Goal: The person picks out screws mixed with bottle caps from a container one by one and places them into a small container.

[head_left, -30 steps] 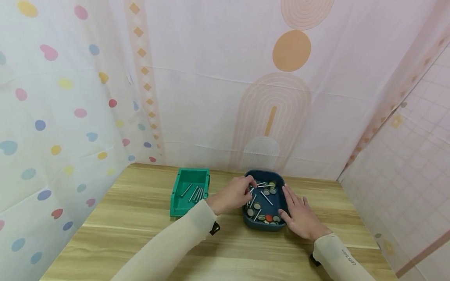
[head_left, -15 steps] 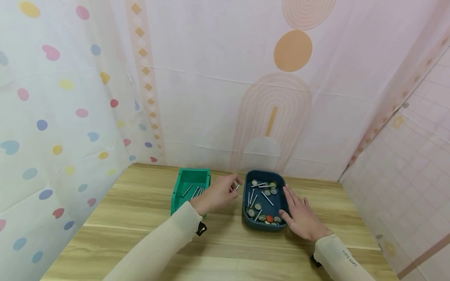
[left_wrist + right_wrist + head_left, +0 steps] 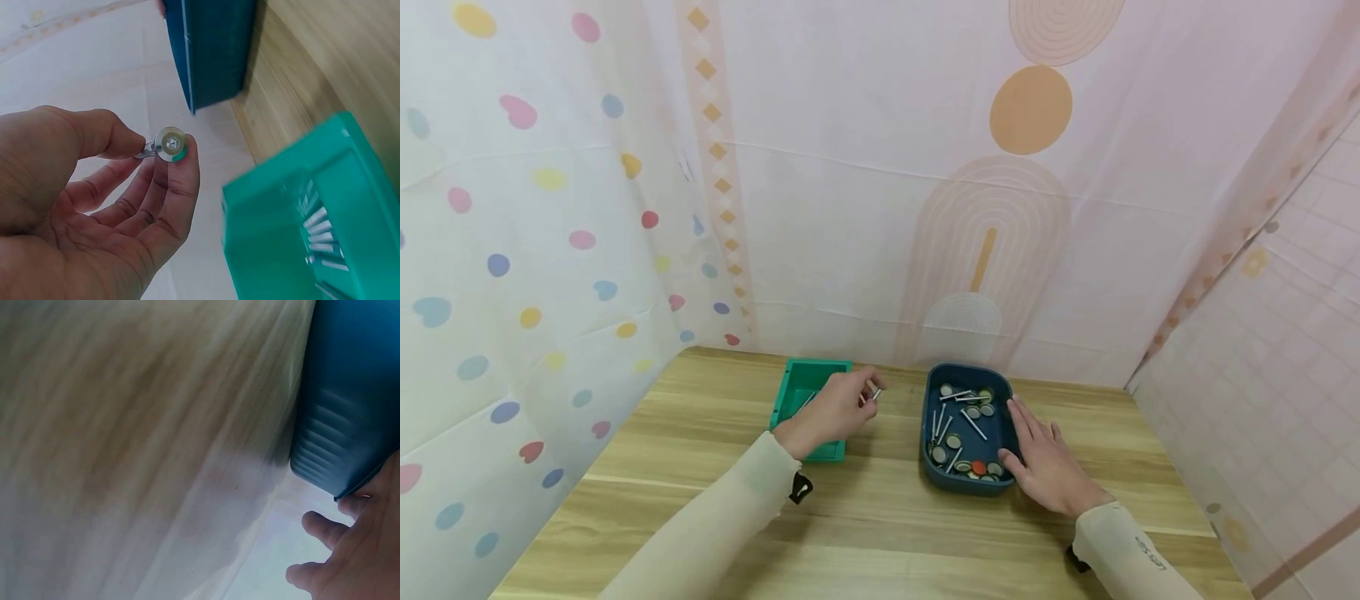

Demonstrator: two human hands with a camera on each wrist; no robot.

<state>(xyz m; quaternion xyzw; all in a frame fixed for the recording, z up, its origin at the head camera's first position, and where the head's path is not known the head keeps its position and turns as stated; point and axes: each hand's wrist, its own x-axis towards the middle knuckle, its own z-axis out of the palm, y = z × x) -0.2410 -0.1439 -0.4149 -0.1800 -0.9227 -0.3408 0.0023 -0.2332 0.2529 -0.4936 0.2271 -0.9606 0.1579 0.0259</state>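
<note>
My left hand (image 3: 833, 408) pinches a silver bolt (image 3: 171, 144) between thumb and fingertips, its round socket head facing the left wrist camera. The hand is over the right side of a green bin (image 3: 818, 366), where several similar bolts (image 3: 322, 237) lie. To the right stands a dark blue tray (image 3: 966, 485) holding more bolts (image 3: 973, 425) and several bottle caps (image 3: 953, 441), one of them red. With fingers extended, my right hand (image 3: 1051, 471) rests against the tray's right side. My left forearm and hand hide part of the green bin.
Both containers stand on a wood-grain table (image 3: 880, 517), with a strip of tabletop between them. A patterned curtain (image 3: 820, 208) hangs right behind the table, and more printed cloth closes off the left and right sides.
My left hand has come up out of the blue tray with a bolt and moved left to the green bin. My right hand has stayed at the tray's side.
</note>
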